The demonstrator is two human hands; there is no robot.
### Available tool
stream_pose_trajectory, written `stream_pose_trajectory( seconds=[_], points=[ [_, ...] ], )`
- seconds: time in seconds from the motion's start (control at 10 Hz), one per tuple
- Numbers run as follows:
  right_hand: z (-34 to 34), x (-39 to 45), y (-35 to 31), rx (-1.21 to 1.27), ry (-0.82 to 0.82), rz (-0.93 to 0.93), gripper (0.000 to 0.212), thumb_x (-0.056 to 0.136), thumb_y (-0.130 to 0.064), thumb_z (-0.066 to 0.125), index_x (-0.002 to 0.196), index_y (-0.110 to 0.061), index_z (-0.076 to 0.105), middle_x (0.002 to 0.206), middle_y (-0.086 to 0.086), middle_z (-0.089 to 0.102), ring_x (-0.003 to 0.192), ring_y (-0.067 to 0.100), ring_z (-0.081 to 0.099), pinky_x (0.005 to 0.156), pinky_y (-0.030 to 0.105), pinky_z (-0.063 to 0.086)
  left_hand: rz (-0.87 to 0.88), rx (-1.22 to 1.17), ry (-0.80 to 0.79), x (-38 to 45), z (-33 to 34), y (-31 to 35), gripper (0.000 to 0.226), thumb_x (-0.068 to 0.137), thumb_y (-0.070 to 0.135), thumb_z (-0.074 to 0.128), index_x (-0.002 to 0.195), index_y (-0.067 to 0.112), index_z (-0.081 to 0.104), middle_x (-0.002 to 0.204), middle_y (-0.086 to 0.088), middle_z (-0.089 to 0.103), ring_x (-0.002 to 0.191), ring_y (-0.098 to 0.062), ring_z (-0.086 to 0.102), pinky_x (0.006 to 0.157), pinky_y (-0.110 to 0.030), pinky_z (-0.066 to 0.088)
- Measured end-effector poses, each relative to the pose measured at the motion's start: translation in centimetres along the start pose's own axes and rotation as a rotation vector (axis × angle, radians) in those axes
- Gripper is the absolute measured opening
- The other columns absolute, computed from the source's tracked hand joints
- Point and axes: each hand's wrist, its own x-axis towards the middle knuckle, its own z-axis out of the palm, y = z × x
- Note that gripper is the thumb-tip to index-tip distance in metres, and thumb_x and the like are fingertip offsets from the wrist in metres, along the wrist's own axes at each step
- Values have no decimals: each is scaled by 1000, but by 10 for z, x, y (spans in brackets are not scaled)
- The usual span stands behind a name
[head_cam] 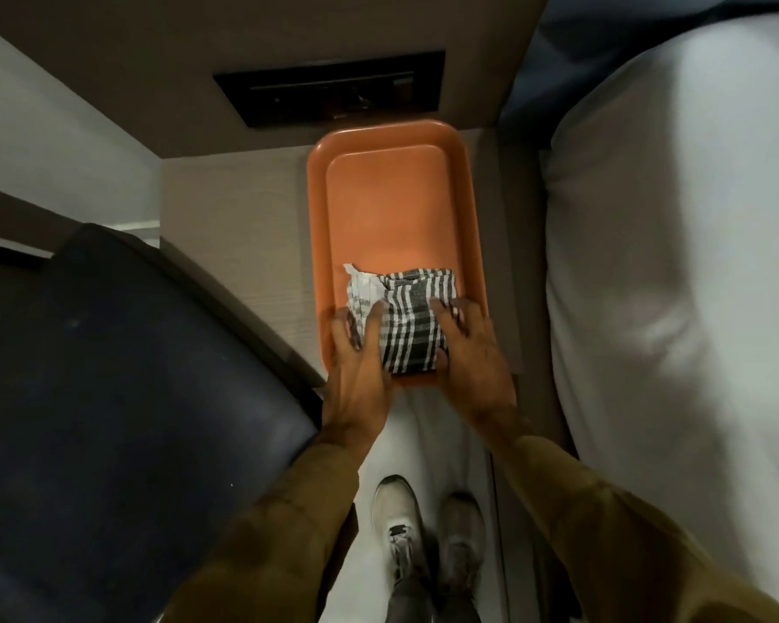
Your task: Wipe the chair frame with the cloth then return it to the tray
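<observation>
A folded black-and-white checked cloth (408,319) lies in the near end of an orange tray (390,209) on a narrow bedside surface. My left hand (356,366) rests on the cloth's left side, fingers spread over it. My right hand (473,357) presses the cloth's right side, thumb at its near edge. Both hands hold the cloth between them. The dark chair (122,379) fills the lower left, its padded seat close to my left wrist; its frame is hardly visible.
A bed with white bedding (675,263) runs along the right. A dark recessed panel (333,87) is set in the wall behind the tray. My shoes (428,528) stand on the pale floor below, in the narrow gap between chair and bed.
</observation>
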Motion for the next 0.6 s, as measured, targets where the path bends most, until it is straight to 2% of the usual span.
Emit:
stream_pose_trajectory(
  seconds=[0.1, 0.2, 0.3, 0.4, 0.5, 0.6],
  points=[
    [-3, 9, 0, -36, -64, 6, 104, 96, -50, 71, 174, -22, 9, 177, 13, 13, 165, 38, 17, 128, 60, 40, -6, 205, -134, 11, -2, 0, 117, 98, 16, 79, 175, 36, -7, 179, -13, -27, 169, -41, 19, 128, -51, 44],
    [-2, 13, 0, -104, -72, 17, 109, 94, -54, 73, 174, -25, 5, 175, 13, 11, 165, 38, 17, 124, 60, 46, -50, 308, -206, 19, -4, 6, 113, 102, 32, 72, 173, 35, -16, 179, -17, -30, 165, -43, 27, 123, -51, 46],
    [-5, 14, -4, -138, -85, 34, 116, 90, -55, 78, 174, -27, 3, 173, 11, 12, 163, 37, 19, 120, 60, 50, -47, 393, -187, 28, -13, 11, 102, 106, 43, 60, 172, 36, -18, 181, -15, -19, 167, -44, 21, 126, -55, 45],
    [-13, 9, -9, -154, -98, 45, 114, 91, -50, 79, 174, -27, 4, 173, 11, 13, 163, 37, 20, 119, 60, 51, -52, 484, -197, 34, -25, 14, 92, 108, 54, 49, 173, 35, -13, 180, -12, -4, 169, -41, 9, 124, -58, 43],
    [-25, -9, -13, -130, 0, 11, 94, 99, -38, 71, 173, -27, 14, 173, 11, 22, 159, 34, 30, 113, 58, 57, -51, 484, -172, 28, -33, 18, 88, 109, 56, 45, 175, 29, -7, 183, -12, -3, 171, -41, 3, 130, -60, 30],
    [-44, -33, -13, -103, 166, -68, 68, 103, -29, 64, 166, -25, 36, 161, 8, 45, 147, 29, 47, 104, 51, 62, 23, 455, -6, 14, -37, 24, 87, 109, 50, 46, 175, 23, -4, 185, -14, -2, 172, -40, 2, 136, -60, 17]
  ],
)
